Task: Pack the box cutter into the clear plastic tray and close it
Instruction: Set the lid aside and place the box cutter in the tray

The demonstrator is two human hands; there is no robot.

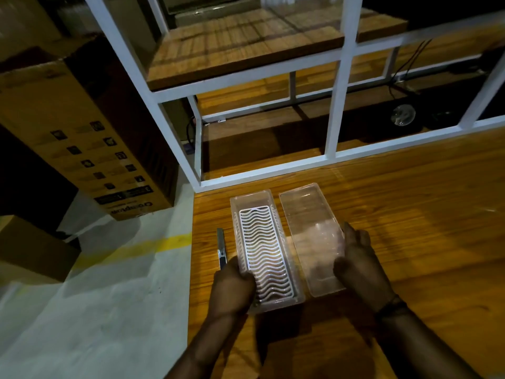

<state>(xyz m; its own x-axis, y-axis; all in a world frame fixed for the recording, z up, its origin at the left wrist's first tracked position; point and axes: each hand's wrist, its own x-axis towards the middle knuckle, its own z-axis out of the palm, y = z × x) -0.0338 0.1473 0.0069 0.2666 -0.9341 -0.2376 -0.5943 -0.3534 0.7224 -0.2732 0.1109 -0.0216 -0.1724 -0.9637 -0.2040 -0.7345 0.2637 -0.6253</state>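
Note:
A clear plastic tray (235, 214) with a white wavy grid insert lies open on the wooden table (410, 228). Its clear lid (308, 214) lies flat just to the right of it. The box cutter (221, 246), slim and metallic, rests on the table left of the tray, near the table's left edge. My left hand (232, 288) grips the tray's near left corner, covering the cutter's near end. My right hand (358, 263) holds the lid's near right edge, fingers curled over it.
A white metal frame with glass panes (334, 105) stands at the table's far edge, with wooden shelves behind it. Large cardboard boxes (82, 127) stand on the floor to the left. The table's left edge drops to a pale floor with a yellow line (142, 248).

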